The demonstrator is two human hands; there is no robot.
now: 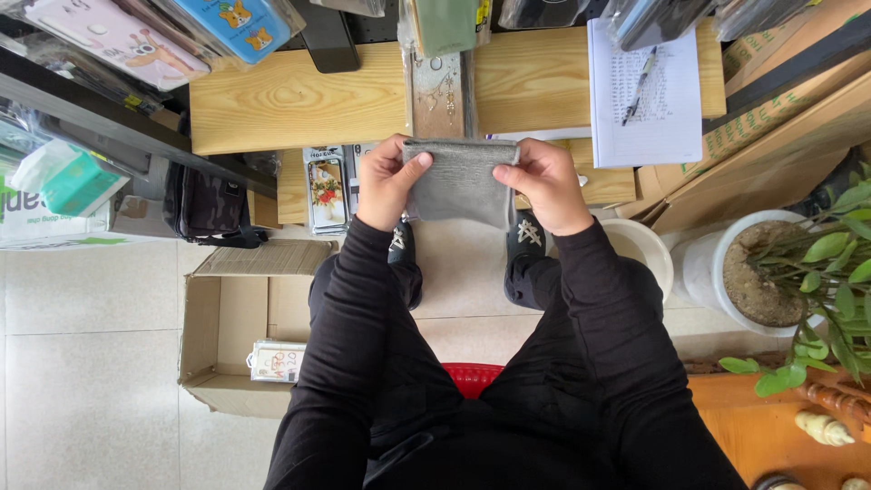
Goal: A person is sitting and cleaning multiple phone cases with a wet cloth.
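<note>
Mid-fold on the grey cloth (460, 181), 2 hands pinching its top corners, left hand (388, 181) and right hand (543, 184), probably needing edges lined up next.

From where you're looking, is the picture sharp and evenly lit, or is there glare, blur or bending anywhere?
Head view: soft, even daylight, with no hard shadows; the grey cloth held between the left hand and right hand is sharp. Faint sheen shows on the plastic-wrapped phone cases at top left. Lines at the edges lean outward, a wide-lens effect. No motion blur shows.
</note>
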